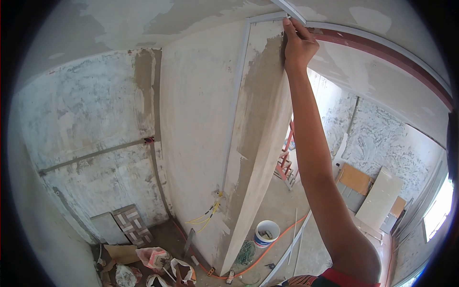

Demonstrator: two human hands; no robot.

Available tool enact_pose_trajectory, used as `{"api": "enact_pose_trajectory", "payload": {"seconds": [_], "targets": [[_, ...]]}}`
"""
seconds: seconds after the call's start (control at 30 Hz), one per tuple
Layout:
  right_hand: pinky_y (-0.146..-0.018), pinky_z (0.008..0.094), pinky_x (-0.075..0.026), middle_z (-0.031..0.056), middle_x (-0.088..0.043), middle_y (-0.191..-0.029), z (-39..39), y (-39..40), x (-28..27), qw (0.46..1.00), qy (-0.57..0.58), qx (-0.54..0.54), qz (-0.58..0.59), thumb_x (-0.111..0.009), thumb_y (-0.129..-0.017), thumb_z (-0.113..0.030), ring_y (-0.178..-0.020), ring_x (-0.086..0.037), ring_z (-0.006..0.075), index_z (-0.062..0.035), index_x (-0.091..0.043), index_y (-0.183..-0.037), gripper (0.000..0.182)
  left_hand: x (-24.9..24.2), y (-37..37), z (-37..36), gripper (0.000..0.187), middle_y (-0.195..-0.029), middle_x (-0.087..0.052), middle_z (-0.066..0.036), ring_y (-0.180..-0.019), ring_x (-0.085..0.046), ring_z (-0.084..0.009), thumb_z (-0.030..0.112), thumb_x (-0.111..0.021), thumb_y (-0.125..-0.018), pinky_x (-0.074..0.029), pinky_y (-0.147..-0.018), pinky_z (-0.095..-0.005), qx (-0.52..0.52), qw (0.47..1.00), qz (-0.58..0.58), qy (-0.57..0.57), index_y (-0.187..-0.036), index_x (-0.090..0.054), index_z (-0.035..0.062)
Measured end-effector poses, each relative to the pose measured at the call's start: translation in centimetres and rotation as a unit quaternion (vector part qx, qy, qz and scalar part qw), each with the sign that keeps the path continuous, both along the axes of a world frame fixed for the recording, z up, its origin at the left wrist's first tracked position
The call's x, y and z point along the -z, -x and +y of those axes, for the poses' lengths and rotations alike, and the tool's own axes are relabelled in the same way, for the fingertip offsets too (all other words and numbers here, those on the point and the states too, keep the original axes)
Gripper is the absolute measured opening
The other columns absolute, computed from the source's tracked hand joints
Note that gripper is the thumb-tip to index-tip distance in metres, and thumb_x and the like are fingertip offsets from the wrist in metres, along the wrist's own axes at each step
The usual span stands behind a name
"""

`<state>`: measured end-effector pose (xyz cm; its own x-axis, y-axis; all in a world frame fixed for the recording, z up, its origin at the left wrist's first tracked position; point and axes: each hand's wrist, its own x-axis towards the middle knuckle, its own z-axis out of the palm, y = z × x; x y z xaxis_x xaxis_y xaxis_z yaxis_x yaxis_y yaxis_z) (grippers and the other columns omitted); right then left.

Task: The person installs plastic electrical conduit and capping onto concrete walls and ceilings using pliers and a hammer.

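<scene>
My right arm stretches up, and my right hand (300, 44) is at the top of the pillar (260, 91). Its thumb and fingers are closed at the corner where white cable trunking (267, 17) meets other white strips along the ceiling and beam. The fingers partly cover the trunking end. At the bottom edge, a small brown shape (181, 279) by the bags may be fingers of my left hand. Its grip cannot be made out.
Yellow wires (213, 210) stick out of the wall box. A white bucket (267, 233), a green wire coil (246, 252) and an orange cable (282, 234) lie by the pillar's foot. Open bags (155, 258) stand lower left. Boards (380, 198) lean at the far right wall.
</scene>
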<state>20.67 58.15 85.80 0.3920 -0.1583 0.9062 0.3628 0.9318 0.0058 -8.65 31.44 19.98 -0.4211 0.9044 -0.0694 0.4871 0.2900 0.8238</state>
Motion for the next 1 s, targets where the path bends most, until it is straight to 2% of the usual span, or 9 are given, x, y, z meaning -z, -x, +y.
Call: {"api": "enact_pose_trajectory", "payload": {"seconds": [0.3, 0.4, 0.5, 0.63, 0.73, 0.77, 0.87, 0.9, 1.0], "targets": [[-0.078, 0.0284, -0.05, 0.0103, -0.074, -0.087, 0.2, 1.1, 0.3, 0.993, -0.04, 0.098, 0.048, -0.08, -0.078, -0.015, -0.081, -0.067, 0.0149, 0.0011, -0.076, -0.093, 0.022, 0.4, 0.2, -0.1, 0.059, -0.123, -0.06, -0.022, -0.081, -0.053, -0.0318, 0.011, -0.061, -0.09, -0.044, -0.07, -0.0427, 0.013, 0.998, -0.019, -0.056, -0.146, -0.043, 0.0068], [-0.08, 0.0289, -0.05, 0.0103, -0.074, -0.087, 0.0, 1.2, 0.2, 0.99, -0.02, 0.12, 0.063, -0.08, -0.078, -0.015, -0.082, -0.067, 0.0153, 0.0003, -0.076, -0.093, 0.022, 0.7, 0.2, -0.3, 0.058, -0.123, -0.061, -0.02, -0.078, -0.052, -0.0296, 0.01, -0.06, -0.09, -0.043, -0.067, -0.0409, 0.016, 0.997, -0.018, -0.072, -0.146, -0.043, 0.0066], [-0.081, 0.0292, -0.05, 0.0107, -0.074, -0.088, -0.1, 1.3, 0.2, 0.994, -0.021, 0.094, 0.059, -0.079, -0.077, -0.013, -0.082, -0.067, 0.0158, -0.0005, -0.076, -0.093, 0.02, 0.8, 0.2, -0.4, 0.057, -0.123, -0.062, -0.017, -0.074, -0.05, -0.0274, 0.009, -0.059, -0.091, -0.042, -0.064, -0.0392, 0.016, 0.996, -0.017, -0.088, -0.145, -0.044, 0.0064], [-0.08, 0.0291, -0.05, 0.0105, -0.074, -0.087, 0.3, 1.3, 0.3, 0.988, -0.087, 0.12, 0.046, -0.078, -0.078, -0.012, -0.082, -0.067, 0.016, -0.0003, -0.076, -0.092, 0.019, 0.7, 0.1, -0.7, 0.055, -0.122, -0.064, -0.015, -0.068, -0.049, -0.0245, 0.007, -0.058, -0.091, -0.041, -0.059, -0.0369, 0.015, 0.993, -0.014, -0.112, -0.145, -0.044, 0.0061], [-0.079, 0.0287, -0.049, 0.0102, -0.074, -0.087, 0.0, 1.4, 0.2, 0.993, -0.059, 0.081, 0.057, -0.078, -0.077, -0.012, -0.081, -0.066, 0.0162, -0.0003, -0.076, -0.092, 0.019, 0.4, 0.0, -1.0, 0.054, -0.122, -0.065, -0.013, -0.064, -0.047, -0.0223, 0.006, -0.057, -0.092, -0.04, -0.056, -0.0351, 0.014, 0.991, -0.011, -0.135, -0.145, -0.045, 0.0058], [-0.078, 0.0286, -0.049, 0.0101, -0.074, -0.087, -0.1, 1.5, 0.3, 0.995, -0.043, 0.06, 0.062, -0.078, -0.077, -0.012, -0.08, -0.066, 0.0163, -0.0002, -0.076, -0.092, 0.019, 0.4, 0.1, -1.1, 0.053, -0.117, -0.067, -0.011, -0.059, -0.043, -0.0214, 0.005, -0.057, -0.091, -0.038, -0.054, -0.0343, 0.014, 0.991, 0.003, -0.131, -0.143, -0.048, 0.0079], [-0.077, 0.0282, -0.049, 0.0097, -0.073, -0.086, -0.4, 1.6, 0.2, 0.997, -0.014, 0.015, 0.068, -0.078, -0.077, -0.011, -0.08, -0.066, 0.0165, -0.0002, -0.076, -0.092, 0.019, -0.1, -0.6, -1.0, 0.05, -0.114, -0.068, -0.011, -0.058, -0.04, -0.0217, 0.005, -0.057, -0.091, -0.038, -0.054, -0.0346, -0.029, 0.971, 0.067, -0.227, -0.141, -0.052, 0.0118], [-0.077, 0.0281, -0.049, 0.0096, -0.073, -0.086, -0.5, 1.7, 0.4, 0.997, -0.01, 0.011, 0.07, -0.078, -0.076, -0.011, -0.079, -0.066, 0.0166, -0.0002, -0.076, -0.092, 0.019, -0.5, -0.6, -1.1, 0.053, -0.113, -0.068, -0.012, -0.059, -0.041, -0.0224, 0.002, -0.056, -0.091, -0.037, -0.055, -0.0349, -0.046, 0.984, -0.008, -0.172, -0.142, -0.052, 0.0145], [-0.078, 0.0289, -0.05, 0.0099, -0.074, -0.087, -0.6, 2.4, 0.4, 0.994, 0.003, 0.023, 0.103, -0.077, -0.078, -0.011, -0.081, -0.066, 0.017, -0.0009, -0.076, -0.092, 0.018, 3.6, 1.1, -1.0, 0.06, -0.101, -0.068, -0.012, -0.058, -0.038, -0.021, -0.002, -0.055, -0.088, -0.036, -0.055, -0.0347, 0.003, 0.994, 0.065, -0.083, -0.145, -0.048, 0.0143]]}}
